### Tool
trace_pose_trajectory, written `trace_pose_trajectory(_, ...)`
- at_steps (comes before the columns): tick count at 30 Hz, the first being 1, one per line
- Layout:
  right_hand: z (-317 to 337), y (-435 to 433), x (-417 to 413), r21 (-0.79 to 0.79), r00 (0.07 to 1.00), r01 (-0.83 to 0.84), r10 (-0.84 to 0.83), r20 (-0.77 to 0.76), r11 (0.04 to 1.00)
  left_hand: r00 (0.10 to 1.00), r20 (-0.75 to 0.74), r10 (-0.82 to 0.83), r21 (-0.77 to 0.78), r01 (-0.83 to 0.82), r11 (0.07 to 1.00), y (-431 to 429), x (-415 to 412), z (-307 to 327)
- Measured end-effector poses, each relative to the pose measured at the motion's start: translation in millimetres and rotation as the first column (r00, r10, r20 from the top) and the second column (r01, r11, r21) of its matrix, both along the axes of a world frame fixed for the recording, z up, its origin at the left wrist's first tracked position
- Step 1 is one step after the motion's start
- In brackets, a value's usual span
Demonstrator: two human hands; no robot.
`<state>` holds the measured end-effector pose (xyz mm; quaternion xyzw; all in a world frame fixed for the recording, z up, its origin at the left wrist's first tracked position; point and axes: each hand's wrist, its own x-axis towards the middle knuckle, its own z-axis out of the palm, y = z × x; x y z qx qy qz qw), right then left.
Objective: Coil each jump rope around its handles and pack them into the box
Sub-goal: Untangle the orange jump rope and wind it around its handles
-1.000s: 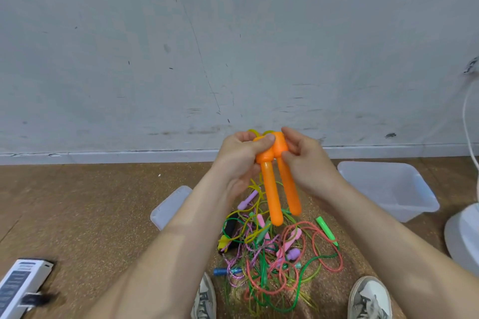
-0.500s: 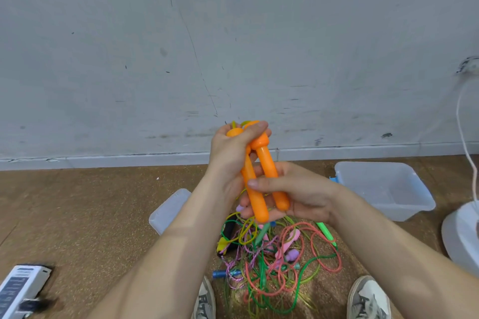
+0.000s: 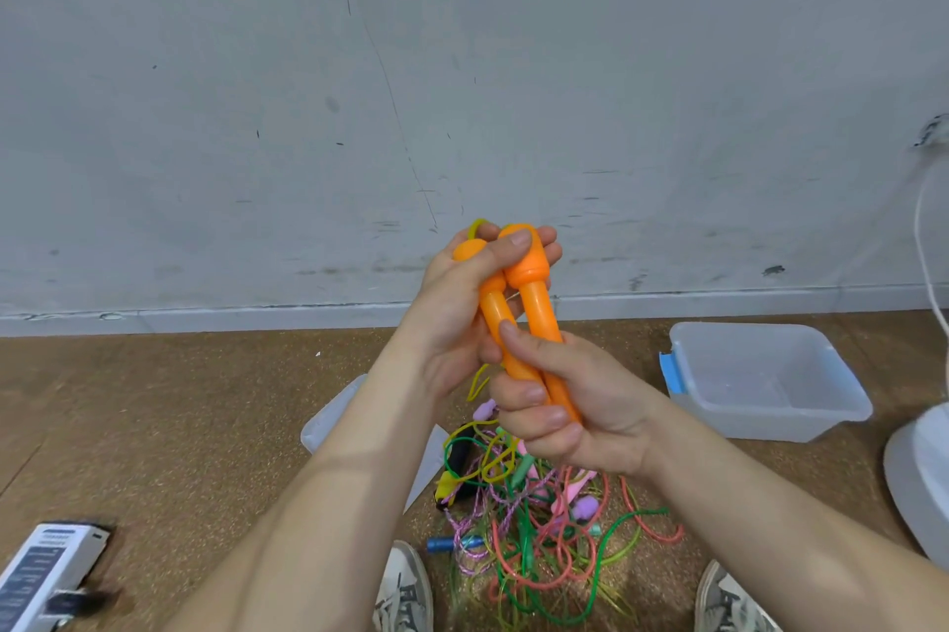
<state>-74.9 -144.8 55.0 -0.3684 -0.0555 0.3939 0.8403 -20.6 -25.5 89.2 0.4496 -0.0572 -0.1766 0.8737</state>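
You hold the two orange handles (image 3: pixel 536 313) side by side, heads up, in front of the wall. Your left hand (image 3: pixel 452 318) has its grip curled round their bulbous heads, thumb across the front. Your right hand (image 3: pixel 580 405) has its grip wrapped round the lower shafts. A loop of yellow rope (image 3: pixel 480 226) pokes out at 12 o'clock above the left hand. The tangled pile of ropes (image 3: pixel 539 518) lies on the floor (image 3: pixel 179 426) at 6 o'clock from your hands. The clear box (image 3: pixel 765 426) sits open at 3 o'clock, and a clear lid (image 3: pixel 334 415) lies at 8 o'clock, partly behind your left forearm.
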Motion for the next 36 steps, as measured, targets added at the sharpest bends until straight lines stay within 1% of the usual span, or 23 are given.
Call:
trace_pose_trajectory(6,-4.6,0.7,-3.0,0.009,0.996,-0.084,0.084,0.028,0.996,0.998,0.008,-0.055,0.081,0.054,0.995,-3.3,-6.6,1.8)
trace_pose_trajectory(7,-4.1,0.7,-3.1,0.027,0.996,-0.087,0.087,0.011,0.996,0.998,0.01,-0.062,0.159,0.059,0.986,-2.4,-7.6,4.4)
trace_pose_trajectory(8,-2.9,0.5,-3.0,0.054,0.996,-0.089,0.089,-0.006,0.995,0.996,0.042,-0.073,0.306,0.057,0.95,-0.4,-7.8,7.0)
trace_pose_trajectory(9,-1.2,-0.5,-2.5,0.087,0.995,-0.091,0.093,-0.024,0.992,0.99,0.115,-0.077,0.495,0.01,0.869,3.2,-6.7,9.2)
trace_pose_trajectory(10,0.8,-2.0,-2.1,0.123,0.994,-0.097,0.103,-0.041,0.988,0.975,0.215,-0.05,0.651,-0.105,0.752,7.6,-4.0,9.2)
trace_pose_trajectory(11,3.1,-3.5,-1.6,0.16,0.992,-0.11,0.119,-0.05,0.981,0.943,0.331,0.014,0.724,-0.263,0.638,13.2,1.7,6.7)
trace_pose_trajectory(12,5.4,-4.9,-1.5,0.195,0.989,-0.129,0.141,-0.05,0.972,0.887,0.449,0.109,0.709,-0.427,0.561,18.7,8.1,3.9)
trace_pose_trajectory(13,7.8,-5.7,-2.1,0.226,0.985,-0.153,0.167,-0.044,0.962,0.82,0.532,0.213,0.646,-0.555,0.524,23.5,14.8,0.6)
trace_pose_trajectory(14,10.2,-5.7,-3.2,0.253,0.98,-0.18,0.194,-0.034,0.951,0.762,0.584,0.279,0.567,-0.629,0.532,26.3,18.0,0.3)
trace_pose_trajectory(15,12.5,-4.9,-4.9,0.274,0.975,-0.209,0.222,-0.017,0.939,0.743,0.596,0.304,0.498,-0.639,0.586,25.4,18.5,1.1)
trace_pose_trajectory(17,16.5,-2.3,-8.4,0.3,0.963,-0.264,0.268,0.03,0.917,0.829,0.506,0.237,0.449,-0.488,0.749,15.7,12.0,6.0)
trace_pose_trajectory(19,20.1,-0.2,-10.8,0.315,0.955,-0.295,0.289,0.064,0.902,0.938,0.315,0.144,0.367,-0.26,0.893,6.0,2.5,13.0)
trace_pose_trajectory(21,22.3,1.0,-11.3,0.324,0.956,-0.291,0.28,0.082,0.9,0.973,0.169,0.159,0.323,-0.207,0.923,-3.2,-4.9,16.2)
trace_pose_trajectory(22,22.8,1.0,-10.6,0.324,0.962,-0.272,0.26,0.08,0.906,0.967,0.168,0.191,0.383,-0.243,0.891,-6.4,-5.2,15.3)
trace_pose_trajectory(24,23.8,0.2,-7.9,0.305,0.982,-0.191,0.186,0.046,0.933,0.935,0.292,0.204,0.588,-0.343,0.733,-12.2,-4.4,9.7)
trace_pose_trajectory(25,25.1,-0.9,-6.3,0.266,0.993,-0.119,0.119,0.017,0.957,0.919,0.351,0.177,0.641,-0.374,0.671,-14.1,-2.3,6.0)
trace_pose_trajectory(26,26.7,-2.7,-4.1,0.19,0.999,-0.027,0.03,-0.015,0.981,0.914,0.38,0.142,0.664,-0.376,0.646,-15.3,-0.2,1.6)
trace_pose_trajectory(28,27.9,-7.9,1.2,-0.081,0.983,0.181,-0.181,0.0,0.98,0.912,0.408,0.037,0.734,-0.352,0.581,-13.3,4.2,-6.2)
trace_pose_trajectory(29,26.8,-10.5,3.0,-0.245,0.966,0.259,-0.25,0.066,0.934,0.895,0.445,-0.038,0.787,-0.37,0.494,-10.8,7.0,-8.9)
trace_pose_trajectory(31,22.5,-13.5,4.8,-0.494,0.936,0.35,-0.27,0.228,0.796,0.843,0.491,-0.219,0.862,-0.433,0.264,-4.5,10.5,-11.4)
trace_pose_trajectory(33,18.1,-12.7,5.3,-0.613,0.913,0.401,-0.245,0.326,0.68,0.798,0.479,-0.366,0.869,-0.49,0.068,0.1,9.8,-10.4)
trace_pose_trajectory(35,13.5,-14.0,9.1,-0.698,0.878,0.474,-0.229,0.42,0.537,0.76,0.428,-0.489,0.857,-0.514,-0.048,0.1,5.5,-11.2)
trace_pose_trajectory(36,9.8,-16.6,12.8,-0.743,0.844,0.531,-0.172,0.509,0.409,0.732,0.413,-0.542,0.839,-0.537,-0.085,-1.5,2.4,-13.5)
